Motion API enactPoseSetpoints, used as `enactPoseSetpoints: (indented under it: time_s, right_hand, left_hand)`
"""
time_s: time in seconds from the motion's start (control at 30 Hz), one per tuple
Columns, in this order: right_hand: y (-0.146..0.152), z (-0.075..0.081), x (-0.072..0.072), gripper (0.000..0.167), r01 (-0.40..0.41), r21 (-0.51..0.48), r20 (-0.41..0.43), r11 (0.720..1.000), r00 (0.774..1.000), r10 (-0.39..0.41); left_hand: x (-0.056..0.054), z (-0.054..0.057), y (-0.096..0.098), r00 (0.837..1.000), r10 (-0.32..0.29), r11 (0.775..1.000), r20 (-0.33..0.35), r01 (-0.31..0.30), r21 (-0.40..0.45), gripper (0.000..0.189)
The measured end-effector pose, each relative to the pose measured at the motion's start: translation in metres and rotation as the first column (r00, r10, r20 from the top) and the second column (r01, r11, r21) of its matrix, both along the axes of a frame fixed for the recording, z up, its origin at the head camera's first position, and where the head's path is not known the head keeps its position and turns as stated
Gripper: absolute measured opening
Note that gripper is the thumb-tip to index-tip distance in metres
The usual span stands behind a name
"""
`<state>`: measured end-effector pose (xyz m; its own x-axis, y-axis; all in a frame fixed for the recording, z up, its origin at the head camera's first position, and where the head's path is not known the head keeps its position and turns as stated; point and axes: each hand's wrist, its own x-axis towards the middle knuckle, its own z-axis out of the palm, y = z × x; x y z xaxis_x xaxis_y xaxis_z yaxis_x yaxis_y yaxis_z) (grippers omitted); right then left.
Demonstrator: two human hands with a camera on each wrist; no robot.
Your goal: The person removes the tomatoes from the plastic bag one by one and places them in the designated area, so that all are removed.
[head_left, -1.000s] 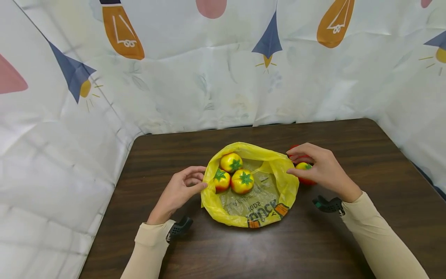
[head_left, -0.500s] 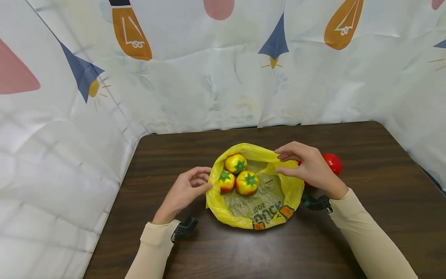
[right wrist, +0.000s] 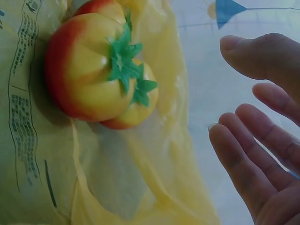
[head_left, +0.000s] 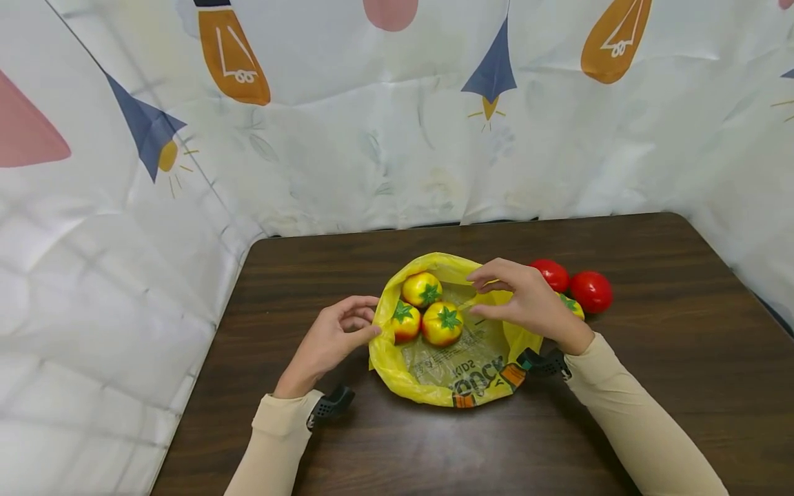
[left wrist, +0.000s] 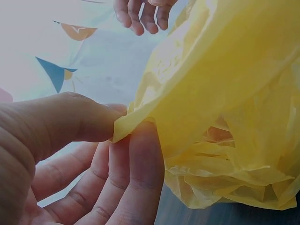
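In the head view, a yellow plastic bag [head_left: 403, 382] stands on the table with its mouth spread wide. My left hand [head_left: 329, 339] pinches the left rim between thumb and index finger, plainly seen in the left wrist view, where the bag's edge [left wrist: 136, 123] folds between them. Inside lie 3 yellow-red tomato-like fruits [head_left: 442, 324] with green star-shaped leaves, grouped at the left. Over the bag's right side hovers my right hand [head_left: 527, 300], fingers bent loosely and thumb apart. Nothing is between its fingers in the right wrist view, where the bagged fruits [right wrist: 89, 70] show beside it.
Right of the bag, two red tomatoes [head_left: 591, 292] and a partly hidden yellow fruit [head_left: 572, 305] lie on the dark wooden table [head_left: 670, 331]. A white printed curtain [head_left: 347, 151] hangs behind and along the sides.
My right hand has moved left from the loose fruits to over the bag, uncovering the red tomatoes. The left hand keeps its pinch on the rim. The head view has shifted slightly.
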<state>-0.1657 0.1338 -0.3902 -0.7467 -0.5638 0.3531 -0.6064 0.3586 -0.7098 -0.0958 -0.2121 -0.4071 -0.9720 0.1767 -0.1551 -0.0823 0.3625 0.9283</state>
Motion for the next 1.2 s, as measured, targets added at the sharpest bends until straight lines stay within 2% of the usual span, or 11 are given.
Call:
enactPoseSetpoints:
  time_s: [0.3, 0.8, 1.2]
  right_hand:
    - [-0.005, -0.01, 0.001, 0.046, -0.013, 0.073, 0.07, 0.997, 0.997, 0.008]
    - [-0.011, -0.017, -0.003, 0.052, -0.061, 0.146, 0.082, 0.987, 0.995, 0.049]
    - [-0.015, -0.022, -0.002, 0.057, -0.084, 0.229, 0.095, 0.97, 0.993, 0.064]
  left_hand:
    - [-0.001, -0.002, 0.004, 1.0, -0.003, 1.0, 0.005, 0.003, -0.007, 0.046]
    - [-0.002, 0.0, 0.003, 1.0, -0.009, 0.999, -0.001, 0.009, -0.038, 0.047]
    - [-0.002, -0.002, 0.005, 1.0, -0.02, 0.999, -0.005, 0.02, -0.047, 0.046]
